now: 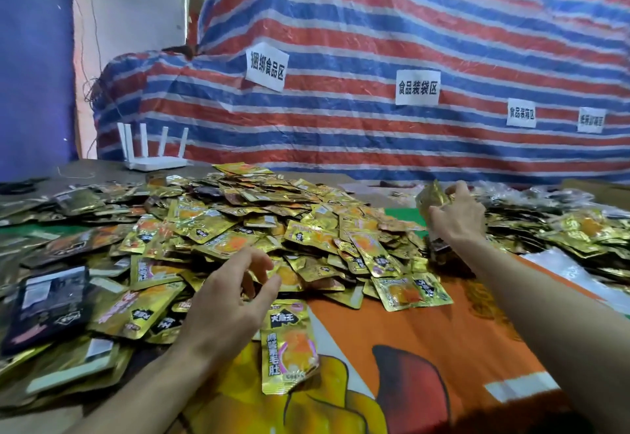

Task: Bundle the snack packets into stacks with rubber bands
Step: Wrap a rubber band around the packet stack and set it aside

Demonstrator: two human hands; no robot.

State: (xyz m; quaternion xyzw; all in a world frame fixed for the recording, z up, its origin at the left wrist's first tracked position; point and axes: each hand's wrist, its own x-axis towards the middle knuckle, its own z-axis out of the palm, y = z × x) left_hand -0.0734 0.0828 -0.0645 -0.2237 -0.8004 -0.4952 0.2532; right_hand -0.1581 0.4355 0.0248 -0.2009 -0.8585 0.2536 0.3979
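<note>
While the right hand [456,218] gripped a small stack of packets [432,199] beside the heaped pile [259,225], the left hand [235,292] hovered loosely curled, empty; light, slick foil probably suited edge pinches.

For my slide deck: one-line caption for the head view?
Bundling: right hand grips gold packets; left hand hovers over the packet pile.

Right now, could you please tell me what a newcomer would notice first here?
A big heap of gold snack packets fills the middle. Behind it hangs a red, white and blue striped tarp with white paper signs. The right hand grips a small stack of packets at the heap's right edge.
</note>
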